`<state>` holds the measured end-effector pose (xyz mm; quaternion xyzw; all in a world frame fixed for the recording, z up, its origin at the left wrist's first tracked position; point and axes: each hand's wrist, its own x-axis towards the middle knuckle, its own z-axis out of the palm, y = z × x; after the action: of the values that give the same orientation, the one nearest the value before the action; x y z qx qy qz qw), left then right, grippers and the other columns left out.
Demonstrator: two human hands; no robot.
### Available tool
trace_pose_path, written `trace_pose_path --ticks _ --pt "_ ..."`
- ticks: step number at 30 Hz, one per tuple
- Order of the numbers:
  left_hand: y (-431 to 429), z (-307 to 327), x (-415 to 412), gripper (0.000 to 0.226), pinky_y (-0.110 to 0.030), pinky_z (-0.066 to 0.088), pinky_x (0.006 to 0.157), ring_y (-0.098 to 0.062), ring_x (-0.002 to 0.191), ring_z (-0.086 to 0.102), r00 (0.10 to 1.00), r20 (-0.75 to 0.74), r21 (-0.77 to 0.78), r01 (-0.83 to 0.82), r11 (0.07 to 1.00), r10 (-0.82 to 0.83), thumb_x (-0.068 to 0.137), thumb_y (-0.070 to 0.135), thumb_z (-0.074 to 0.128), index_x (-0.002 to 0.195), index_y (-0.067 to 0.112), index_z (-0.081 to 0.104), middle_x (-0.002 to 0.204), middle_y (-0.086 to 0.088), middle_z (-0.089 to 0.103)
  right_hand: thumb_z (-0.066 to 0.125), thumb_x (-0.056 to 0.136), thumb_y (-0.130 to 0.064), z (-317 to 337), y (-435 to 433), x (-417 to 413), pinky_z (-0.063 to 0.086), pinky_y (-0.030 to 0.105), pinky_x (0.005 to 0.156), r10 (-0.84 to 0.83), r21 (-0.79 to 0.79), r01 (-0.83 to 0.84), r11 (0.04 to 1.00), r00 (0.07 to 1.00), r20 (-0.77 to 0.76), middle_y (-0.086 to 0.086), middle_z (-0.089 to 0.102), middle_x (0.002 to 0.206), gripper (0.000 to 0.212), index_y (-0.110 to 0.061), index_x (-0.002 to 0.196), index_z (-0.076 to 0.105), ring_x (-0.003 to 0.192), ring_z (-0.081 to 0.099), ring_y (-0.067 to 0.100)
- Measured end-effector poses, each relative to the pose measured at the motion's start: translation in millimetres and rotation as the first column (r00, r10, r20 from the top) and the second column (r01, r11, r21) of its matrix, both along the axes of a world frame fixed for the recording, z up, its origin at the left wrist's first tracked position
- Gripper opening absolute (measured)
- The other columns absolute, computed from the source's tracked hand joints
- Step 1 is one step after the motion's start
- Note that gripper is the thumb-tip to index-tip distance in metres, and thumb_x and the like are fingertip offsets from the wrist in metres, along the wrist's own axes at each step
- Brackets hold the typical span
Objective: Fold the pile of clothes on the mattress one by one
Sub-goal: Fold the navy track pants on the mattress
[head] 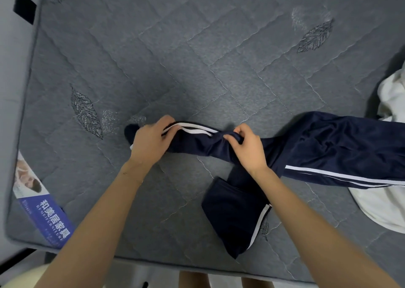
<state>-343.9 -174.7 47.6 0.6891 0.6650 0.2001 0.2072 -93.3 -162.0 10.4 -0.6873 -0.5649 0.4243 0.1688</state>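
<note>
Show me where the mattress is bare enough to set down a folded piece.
Widest: the grey quilted mattress beyond the navy white-striped trousers. Smaller: the near-left patch between the blue label and the trousers' folded leg. Crowded: the right side, where trousers overlap the white garment.

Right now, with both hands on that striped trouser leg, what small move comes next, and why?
Probably draw the left hand and right hand apart to pull that leg of the navy track pants flat on the mattress: it is bunched and twisted between them, and the other leg lies crooked nearer you.
</note>
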Motion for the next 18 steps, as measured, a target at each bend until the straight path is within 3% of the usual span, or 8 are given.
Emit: trace_pose_path --ticks 4,6,9,11,14,16,18 --pt "38 -8 -31 0.024 -0.032 0.04 0.065 -0.021 0.076 0.059 0.995 -0.034 -0.346 -0.096 0.933 0.09 0.093 0.036 0.059 0.089 0.014 0.066 0.08 -0.001 0.066 0.065 0.091 -0.024 5 19 -16 0.047 0.039 0.078 0.009 0.146 -0.007 0.989 1.0 -0.011 -0.005 0.06 0.076 0.013 -0.016 0.084 0.058 0.072 0.056 0.018" --pt "46 -15 -37 0.032 -0.032 0.039 0.065 -0.026 0.079 0.06 0.984 -0.148 -0.348 -0.149 0.925 0.103 0.093 0.041 0.059 0.092 0.01 0.067 0.085 -0.007 0.068 0.061 0.093 -0.018 4 27 -26 0.042 0.039 0.087 0.051 0.195 -0.06 0.979 0.997 0.05 -0.007 0.063 0.086 0.006 -0.013 0.089 0.064 0.084 0.058 0.019" --pt "47 -23 -40 0.037 -0.037 0.041 0.068 -0.033 0.085 0.061 0.964 -0.221 -0.241 -0.2 0.95 0.147 0.092 0.041 0.062 0.093 0.005 0.065 0.089 -0.012 0.067 0.056 0.092 -0.009 0 36 -34 0.028 0.029 0.086 0.008 0.167 -0.034 0.985 0.988 0.153 -0.003 0.065 0.1 0.012 -0.016 0.098 0.065 0.098 0.052 0.021" --pt "41 -30 -48 0.04 -0.043 0.044 0.081 -0.034 0.094 0.058 0.957 -0.241 -0.265 -0.223 0.938 0.16 0.091 0.044 0.062 0.094 0.005 0.066 0.094 -0.011 0.066 0.055 0.089 -0.003 -1 42 -34 0.03 0.03 0.088 -0.029 0.146 0.005 0.989 0.985 0.167 0.0 0.064 0.102 0.017 -0.013 0.098 0.064 0.1 0.05 0.023" --pt "29 -38 -64 0.036 -0.048 0.039 0.095 -0.037 0.103 0.054 0.943 -0.244 -0.326 -0.298 0.897 0.225 0.093 0.04 0.06 0.093 0.005 0.066 0.099 -0.013 0.065 0.057 0.091 -0.006 -4 49 -30 0.042 0.034 0.092 -0.024 0.071 0.02 0.997 0.998 0.052 0.004 0.067 0.102 0.013 -0.008 0.102 0.063 0.1 0.059 0.025" --pt "23 -43 -71 0.024 -0.049 0.04 0.094 -0.039 0.103 0.053 0.95 -0.207 -0.333 -0.295 0.896 0.235 0.094 0.027 0.061 0.095 0.003 0.066 0.101 -0.015 0.064 0.053 0.095 -0.008 -7 51 -31 0.043 0.024 0.088 -0.023 -0.023 0.023 0.999 1.0 -0.002 0.005 0.068 0.106 0.02 -0.009 0.113 0.062 0.1 0.063 0.021" --pt "22 -47 -74 0.017 -0.048 0.042 0.087 -0.039 0.096 0.057 0.963 -0.177 -0.372 -0.259 0.892 0.205 0.095 0.018 0.058 0.096 0.001 0.062 0.096 -0.017 0.065 0.051 0.097 -0.011 -13 54 -36 0.037 0.016 0.08 -0.008 -0.105 0.012 0.994 0.999 0.039 0.005 0.069 0.111 0.025 -0.011 0.12 0.062 0.102 0.063 0.02"
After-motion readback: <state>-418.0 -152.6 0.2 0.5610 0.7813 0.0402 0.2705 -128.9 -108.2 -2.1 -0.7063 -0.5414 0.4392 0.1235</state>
